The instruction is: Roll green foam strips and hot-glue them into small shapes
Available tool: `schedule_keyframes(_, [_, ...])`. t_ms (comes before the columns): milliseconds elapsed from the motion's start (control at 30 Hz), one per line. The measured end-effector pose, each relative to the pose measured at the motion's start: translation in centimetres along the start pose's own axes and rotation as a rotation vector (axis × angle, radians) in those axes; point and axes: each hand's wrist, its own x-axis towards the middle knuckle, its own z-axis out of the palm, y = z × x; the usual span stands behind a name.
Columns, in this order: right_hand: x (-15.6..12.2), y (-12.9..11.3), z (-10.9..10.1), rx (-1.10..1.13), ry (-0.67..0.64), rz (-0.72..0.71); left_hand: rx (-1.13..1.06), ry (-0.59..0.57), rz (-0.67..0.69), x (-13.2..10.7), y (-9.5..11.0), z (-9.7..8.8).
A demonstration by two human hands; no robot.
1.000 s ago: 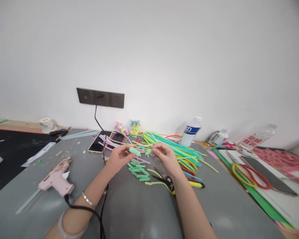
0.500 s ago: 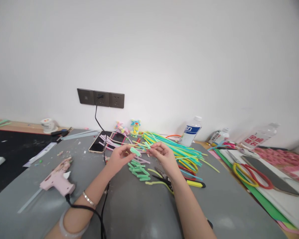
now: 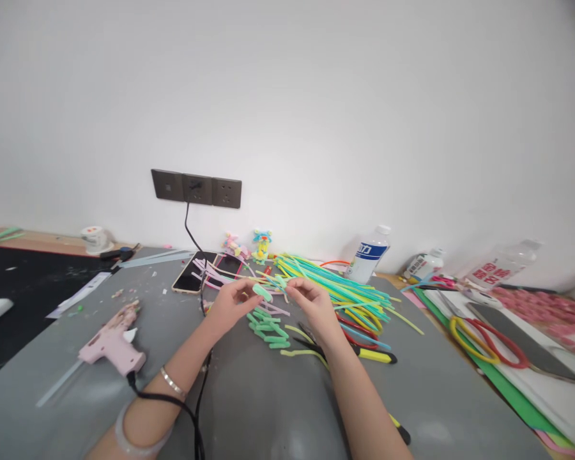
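My left hand [image 3: 230, 301] pinches a short folded green pipe-cleaner piece [image 3: 261, 292] above the grey table [image 3: 249, 396]. Close on its right, my right hand [image 3: 311, 300] pinches another small green piece [image 3: 282, 281], its fingers closed. The two hands are almost touching at the fingertips. Below them lies a heap of several cut green pieces [image 3: 267, 326]. Black-and-yellow scissors [image 3: 359, 352] lie under my right wrist. Behind the hands spreads a long pile of green, yellow and blue pipe cleaners [image 3: 345, 291].
A pink glue gun [image 3: 112, 342] lies at left, its black cord running to the wall socket [image 3: 196, 189]. Two phones [image 3: 206, 269] sit behind the hands. A water bottle [image 3: 370, 253] stands at the back. Coloured paper sheets and red and yellow loops [image 3: 489, 333] lie at right.
My right hand has moved slightly left toward my left hand, bringing its small green piece closer to the folded one. The view has shifted a little.
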Motion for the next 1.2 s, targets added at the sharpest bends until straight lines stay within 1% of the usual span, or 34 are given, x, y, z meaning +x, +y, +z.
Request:
schedule_keyframes(67, [-0.1,0.0,0.3,-0.04,-0.028,-0.021,0.006,-0.008,-0.002,0.0,0.3,0.1])
schedule_keyframes(200, [-0.3,0.3,0.9,-0.106,-0.017,-0.062,0.004,-0.012,0.012,0.0,0.5,0.2])
schedule_keyframes(467, [-0.5,0.2,1.3,-0.088,-0.049,0.0,0.024,-0.019,0.03,0.0,0.0,0.0])
schedule_keyframes(600, [-0.5,0.3,1.3,-0.084,-0.044,-0.006,0.012,-0.022,0.022,0.0,0.1,0.0])
schedule_keyframes(833, [-0.4,0.7,1.3,-0.1,-0.045,-0.019,0.006,-0.03,0.038,0.0,-0.3,0.0])
schedule_keyframes(1200, [-0.5,0.5,1.5,-0.039,-0.034,-0.013,0.009,-0.049,0.041,0.0,-0.4,0.0])
